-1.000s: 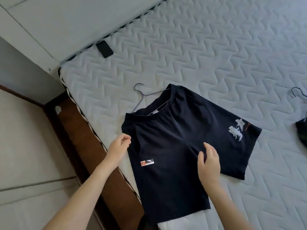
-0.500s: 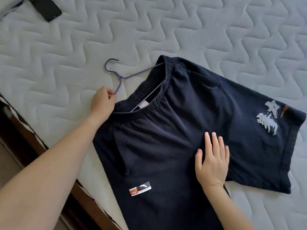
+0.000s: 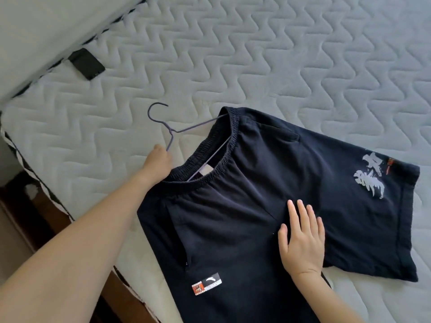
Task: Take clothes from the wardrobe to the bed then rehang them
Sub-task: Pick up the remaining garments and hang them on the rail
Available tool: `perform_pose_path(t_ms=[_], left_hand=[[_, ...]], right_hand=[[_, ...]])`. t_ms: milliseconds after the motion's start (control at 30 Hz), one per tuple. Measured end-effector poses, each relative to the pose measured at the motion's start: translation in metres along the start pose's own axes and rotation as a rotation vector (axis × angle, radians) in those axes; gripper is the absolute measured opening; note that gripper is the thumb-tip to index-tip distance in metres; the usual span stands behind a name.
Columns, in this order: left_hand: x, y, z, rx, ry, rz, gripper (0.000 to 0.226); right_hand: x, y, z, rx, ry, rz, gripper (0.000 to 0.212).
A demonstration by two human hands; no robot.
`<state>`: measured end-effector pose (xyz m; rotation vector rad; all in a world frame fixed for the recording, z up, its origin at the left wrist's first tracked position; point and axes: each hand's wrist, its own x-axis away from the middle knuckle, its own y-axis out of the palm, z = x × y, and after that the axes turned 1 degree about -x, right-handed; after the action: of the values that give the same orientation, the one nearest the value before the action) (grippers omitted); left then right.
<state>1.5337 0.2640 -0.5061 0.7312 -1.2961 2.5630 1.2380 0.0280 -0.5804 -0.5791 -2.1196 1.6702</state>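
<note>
Two bare hands work over the bed. Nearest, the right hand (image 3: 303, 238) lies flat with straight fingers on the dark navy shorts (image 3: 233, 217), pressing where the two legs meet. The shorts are spread on the quilted white mattress (image 3: 256, 54), close to its near edge. One leg bears a white brush-style print, the other a small sewn label. Farther out, the left hand (image 3: 158, 162) is curled around the wire of a purple hanger (image 3: 172, 134), right beside the elastic waistband. The hanger's lower part sits inside the waistband opening, and its hook lies bare on the mattress. Beyond, near the mattress's far edge, lies a flat black device (image 3: 86, 64).
</note>
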Motion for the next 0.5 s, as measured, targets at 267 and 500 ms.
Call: perform_pose_path(t_ms=[267, 500], left_hand=[[0.143, -0.053, 0.071, 0.497, 0.053, -0.134, 0.022], [0.387, -0.095, 0.125, 0.552, 0.286, -0.213, 0.027]], right_hand=[[-0.015, -0.098, -0.005, -0.665, 0.259, -0.234, 0.042], [0.079, -0.306, 0.034, -1.169, 0.38, -0.089, 0.022]])
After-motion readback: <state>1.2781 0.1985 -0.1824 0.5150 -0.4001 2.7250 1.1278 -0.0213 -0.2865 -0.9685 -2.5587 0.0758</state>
